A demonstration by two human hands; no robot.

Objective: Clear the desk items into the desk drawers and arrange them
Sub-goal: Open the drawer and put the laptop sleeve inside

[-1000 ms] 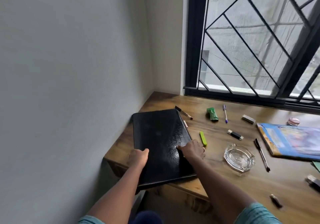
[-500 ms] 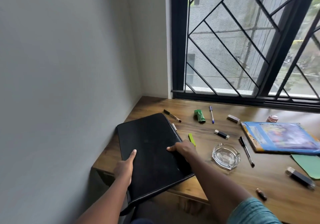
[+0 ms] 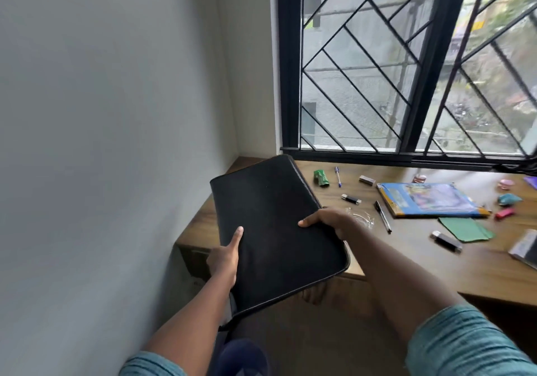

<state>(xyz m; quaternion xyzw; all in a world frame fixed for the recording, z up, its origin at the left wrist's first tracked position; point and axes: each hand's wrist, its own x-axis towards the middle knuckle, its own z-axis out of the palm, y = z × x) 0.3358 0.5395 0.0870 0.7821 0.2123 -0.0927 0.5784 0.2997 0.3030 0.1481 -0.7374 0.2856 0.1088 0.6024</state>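
Left hand (image 3: 223, 259), right hand (image 3: 334, 222) grip black sleeve (image 3: 273, 216) above desk (image 3: 412, 262); book (image 3: 430, 199) print blurred.

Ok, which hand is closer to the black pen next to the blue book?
Right. The right hand grips the black case at its right edge, just left of the pen; the left hand holds its far left edge.

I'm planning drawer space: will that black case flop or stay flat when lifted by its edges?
Probably fairly stiff: the black case shows no sag between the left hand and right hand. Its matte surface looks grippy, so it's unlikely to slip. The two-handed hold hints at some weight.
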